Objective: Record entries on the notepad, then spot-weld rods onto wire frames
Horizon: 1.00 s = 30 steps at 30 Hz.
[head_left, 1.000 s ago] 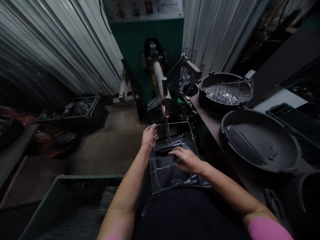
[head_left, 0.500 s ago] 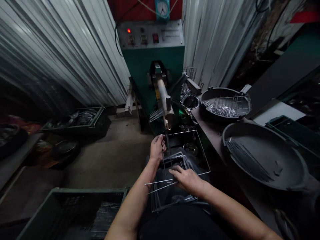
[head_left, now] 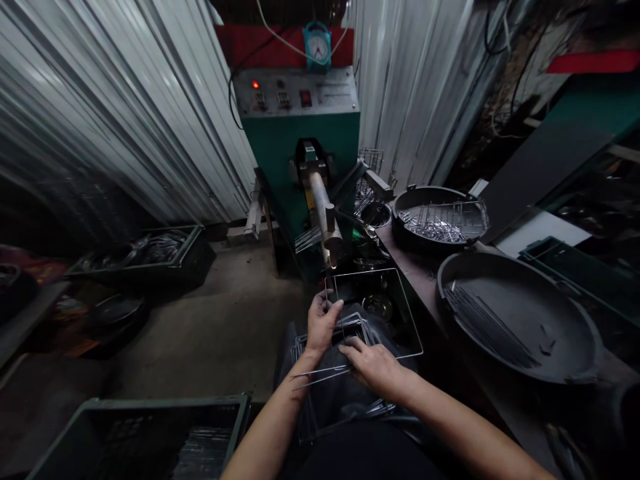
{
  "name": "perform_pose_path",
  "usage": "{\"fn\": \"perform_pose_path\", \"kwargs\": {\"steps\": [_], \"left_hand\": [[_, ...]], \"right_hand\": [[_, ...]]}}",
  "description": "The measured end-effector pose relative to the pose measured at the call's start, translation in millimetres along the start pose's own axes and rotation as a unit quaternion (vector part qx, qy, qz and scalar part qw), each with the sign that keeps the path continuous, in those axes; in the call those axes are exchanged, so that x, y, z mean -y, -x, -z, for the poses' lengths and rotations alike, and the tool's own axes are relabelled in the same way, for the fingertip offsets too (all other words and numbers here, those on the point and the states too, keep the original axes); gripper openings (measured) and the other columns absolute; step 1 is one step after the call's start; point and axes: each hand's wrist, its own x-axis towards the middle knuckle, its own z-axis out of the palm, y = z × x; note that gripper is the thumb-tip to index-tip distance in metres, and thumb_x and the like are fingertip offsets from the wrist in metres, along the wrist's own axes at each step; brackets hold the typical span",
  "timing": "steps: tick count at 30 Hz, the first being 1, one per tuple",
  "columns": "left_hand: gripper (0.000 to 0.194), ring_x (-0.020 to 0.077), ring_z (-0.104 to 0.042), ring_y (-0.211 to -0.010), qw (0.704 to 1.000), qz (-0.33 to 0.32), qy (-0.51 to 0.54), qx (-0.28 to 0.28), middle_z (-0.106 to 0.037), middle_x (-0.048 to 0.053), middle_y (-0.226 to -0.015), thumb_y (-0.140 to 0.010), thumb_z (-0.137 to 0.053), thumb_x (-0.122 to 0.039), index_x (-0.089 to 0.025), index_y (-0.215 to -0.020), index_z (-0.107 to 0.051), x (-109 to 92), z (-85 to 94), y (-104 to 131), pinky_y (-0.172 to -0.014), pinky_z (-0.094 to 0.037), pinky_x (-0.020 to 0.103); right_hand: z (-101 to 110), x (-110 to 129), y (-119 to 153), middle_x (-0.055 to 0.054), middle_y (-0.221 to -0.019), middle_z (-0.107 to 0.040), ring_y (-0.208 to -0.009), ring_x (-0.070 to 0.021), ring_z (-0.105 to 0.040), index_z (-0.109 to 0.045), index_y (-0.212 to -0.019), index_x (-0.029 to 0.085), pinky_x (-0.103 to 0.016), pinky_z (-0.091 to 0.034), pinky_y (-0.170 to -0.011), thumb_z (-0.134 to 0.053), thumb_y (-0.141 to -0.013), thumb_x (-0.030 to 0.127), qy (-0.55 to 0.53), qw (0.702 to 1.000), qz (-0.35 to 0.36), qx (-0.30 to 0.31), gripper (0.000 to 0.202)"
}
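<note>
A rectangular wire frame extends in front of me, its far left corner just below the electrode tip of the green machine. My left hand is at the frame's left side, fingers curled around the wire there and thumb raised. Closed on the near part of the frame, my right hand has thin wire ends sticking out to its left, over my left forearm. Beneath both hands, several more bent wire frames lie on my lap. My right fingertips are partly hidden.
A green welding machine with a lit red lamp and a small blue clock stands ahead. To the right are a round pan with dark rods and another pan with shiny wire pieces. A green crate is at lower left.
The view has tilted up slightly, so the machine appears lower. My left hand has turned, and its thumb now extends toward the right. My right hand keeps its hold on the frame.
</note>
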Motion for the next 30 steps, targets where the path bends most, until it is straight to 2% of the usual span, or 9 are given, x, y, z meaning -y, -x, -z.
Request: {"fn": "perform_pose_path", "kwargs": {"steps": [10, 18, 30], "left_hand": [[0.038, 0.0002, -0.025, -0.031, 0.998, 0.028, 0.050, -0.005, -0.034, -0.012, -0.052, -0.064, -0.067, -0.031, -0.019, -0.094, -0.047, -6, -6.1, -11, -0.030, -0.017, 0.014], [0.039, -0.0001, -0.023, -0.029, 0.997, 0.045, 0.062, -0.019, -0.033, -0.013, -0.050, -0.061, -0.068, -0.032, -0.018, -0.090, -0.046, -12, -10.2, -19, -0.029, -0.015, 0.014], [0.038, 0.0003, -0.026, -0.029, 0.996, 0.063, 0.058, -0.030, -0.039, -0.011, -0.051, -0.058, -0.069, -0.032, -0.017, -0.085, -0.047, -15, -10.5, -19, -0.029, -0.017, 0.014]], "right_hand": [[20, 1, -6, -0.009, -0.111, -0.051, -0.080, -0.0184, -0.060, -0.041, -0.120, 0.018, -0.028, -0.047, -0.061, -0.049, -0.082, 0.024, 0.004, 1.000, 0.001, -0.017, 0.040], [18, 1, -15, -0.009, -0.109, -0.052, -0.079, -0.0195, -0.060, -0.044, -0.118, 0.020, -0.029, -0.047, -0.061, -0.050, -0.082, 0.027, 0.011, 0.999, -0.021, -0.023, 0.038], [14, -4, -17, -0.009, -0.113, -0.051, -0.085, -0.0191, -0.058, -0.044, -0.118, 0.021, -0.028, -0.046, -0.063, -0.050, -0.081, 0.028, -0.017, 0.999, -0.008, -0.037, 0.038]]}}
